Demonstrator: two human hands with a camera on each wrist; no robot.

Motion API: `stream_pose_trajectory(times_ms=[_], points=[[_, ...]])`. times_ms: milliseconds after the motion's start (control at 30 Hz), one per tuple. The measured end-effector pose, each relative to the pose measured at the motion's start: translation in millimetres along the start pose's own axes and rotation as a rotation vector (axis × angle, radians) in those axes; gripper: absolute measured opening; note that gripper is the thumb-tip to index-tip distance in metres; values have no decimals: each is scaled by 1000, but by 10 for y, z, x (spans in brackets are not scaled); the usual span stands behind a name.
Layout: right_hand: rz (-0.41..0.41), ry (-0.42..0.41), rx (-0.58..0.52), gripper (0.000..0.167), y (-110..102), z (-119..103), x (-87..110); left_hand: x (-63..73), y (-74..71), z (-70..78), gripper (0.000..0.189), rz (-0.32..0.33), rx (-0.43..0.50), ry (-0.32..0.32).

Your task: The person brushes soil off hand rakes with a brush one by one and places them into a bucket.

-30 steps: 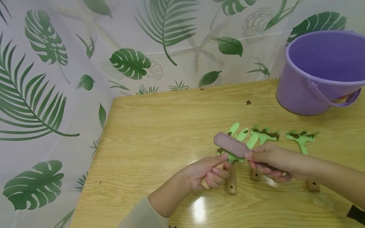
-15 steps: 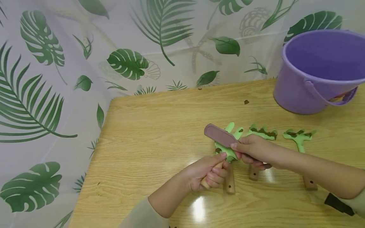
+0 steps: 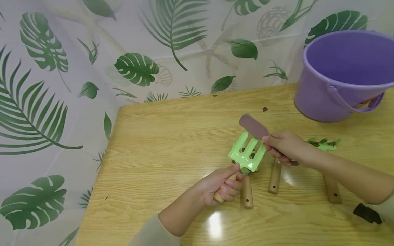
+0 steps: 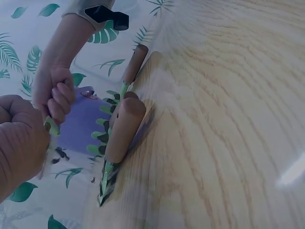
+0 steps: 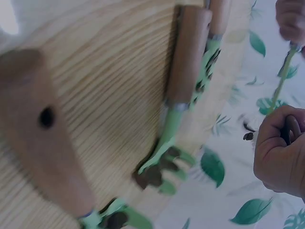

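Observation:
My left hand (image 3: 224,184) grips the wooden handle of a light green garden fork (image 3: 248,160), its tines pointing away from me. A mauve brush (image 3: 254,126) with a long flat head is held in my right hand (image 3: 286,147), thumb along its neck. The brush head lies just past the tine tips; whether it touches them I cannot tell. Below the fork a wooden-handled tool (image 3: 247,193) lies on the table, its head mostly covered. In the right wrist view pale bristles and dark specks show beside my right hand (image 5: 281,152).
To the right lie a tool with a wooden handle (image 3: 275,177) and a dirt-smeared green rake (image 3: 323,144), partly behind my right arm. A purple bucket (image 3: 326,99) stands at the back right. A brown crumb (image 3: 265,109) lies on the wooden table (image 3: 160,147) before a leaf-print sheet (image 3: 197,44).
The brush has moved from over the fork up and away toward its tine tips, uncovering the tines. The left hand has shifted slightly left, and the fork's green face shows more fully.

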State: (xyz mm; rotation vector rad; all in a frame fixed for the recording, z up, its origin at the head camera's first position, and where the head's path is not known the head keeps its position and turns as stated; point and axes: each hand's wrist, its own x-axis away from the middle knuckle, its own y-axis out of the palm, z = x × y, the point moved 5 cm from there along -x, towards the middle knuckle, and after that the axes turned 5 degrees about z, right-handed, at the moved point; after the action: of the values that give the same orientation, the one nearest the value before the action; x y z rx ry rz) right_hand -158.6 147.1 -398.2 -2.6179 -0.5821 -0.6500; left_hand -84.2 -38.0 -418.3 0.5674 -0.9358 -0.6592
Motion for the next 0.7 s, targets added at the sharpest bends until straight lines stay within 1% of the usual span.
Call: stream_pose_trajectory(times_ms=[100,167,333,533,700], points=[[19,24,-20,34,-119,64,-22,41,-41,23,37,18,-19,23],[22,29,-30,34,-167,99,-23,61,-70,37,37,24,-8,25],[-4,16,-65,33,-195,91,28,71,-103,47,37,22,0,19],[-82,44,-120,31,-138,58,156,63,-107,60,36,54,-35,49],[-185,36,-176,33,-20,9,272,42,-124,74,36,82,-45,63]])
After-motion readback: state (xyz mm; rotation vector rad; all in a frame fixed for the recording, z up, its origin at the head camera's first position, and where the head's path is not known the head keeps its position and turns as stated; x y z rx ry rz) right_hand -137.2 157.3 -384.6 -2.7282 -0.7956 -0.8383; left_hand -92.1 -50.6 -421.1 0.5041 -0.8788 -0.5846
